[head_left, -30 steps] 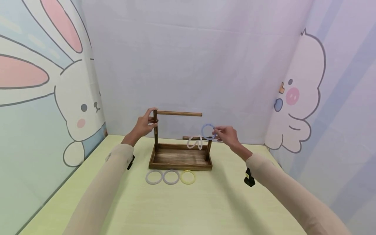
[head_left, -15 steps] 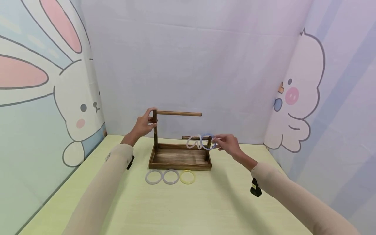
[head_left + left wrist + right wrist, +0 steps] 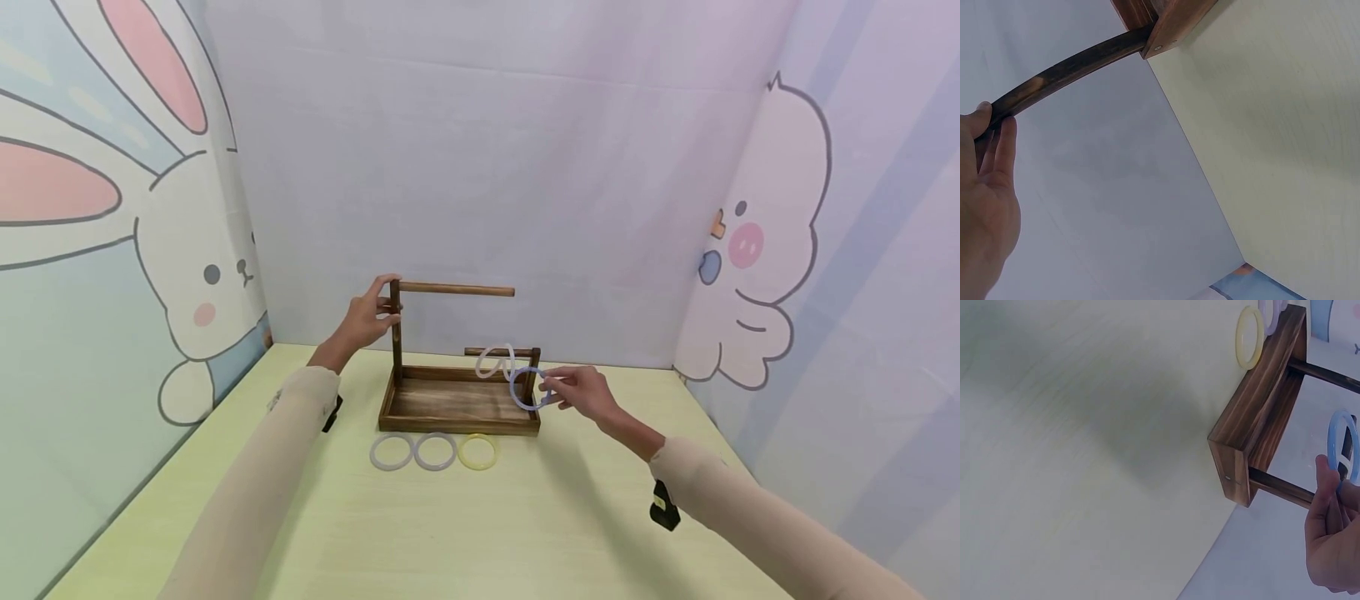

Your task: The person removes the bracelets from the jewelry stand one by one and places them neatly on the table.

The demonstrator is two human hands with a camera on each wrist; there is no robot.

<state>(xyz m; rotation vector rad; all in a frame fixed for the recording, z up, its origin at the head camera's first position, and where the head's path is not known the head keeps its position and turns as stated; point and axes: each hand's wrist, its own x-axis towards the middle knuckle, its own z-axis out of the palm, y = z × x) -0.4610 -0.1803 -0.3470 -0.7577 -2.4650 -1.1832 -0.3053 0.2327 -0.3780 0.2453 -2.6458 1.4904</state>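
My left hand (image 3: 367, 317) grips the top of the tall post of a dark wooden bangle stand (image 3: 459, 428); in the left wrist view, thumb and fingers (image 3: 1005, 147) lie on either side of that post. My right hand (image 3: 588, 393) pinches a translucent blue bangle (image 3: 513, 392) by its right edge. The bangle is held up in front of the stand's short post (image 3: 536, 358), overlapping it in the head view. White bangles (image 3: 483, 363) hang on the lower rod (image 3: 472, 352), just left of the blue one. The upper rod (image 3: 457, 288) carries nothing.
Two pale lilac bangles (image 3: 373, 458) (image 3: 418, 459) and a yellow bangle (image 3: 462, 458) lie in a row on the pale table (image 3: 450, 533), along the tray's front edge. A fabric backdrop (image 3: 480, 167) rises behind the stand, with printed cartoon side walls.
The right hand has lowered the blue bangle from lower-rod height to in front of the short post, shifting very slightly left. My left hand has kept its grip on the tall post.
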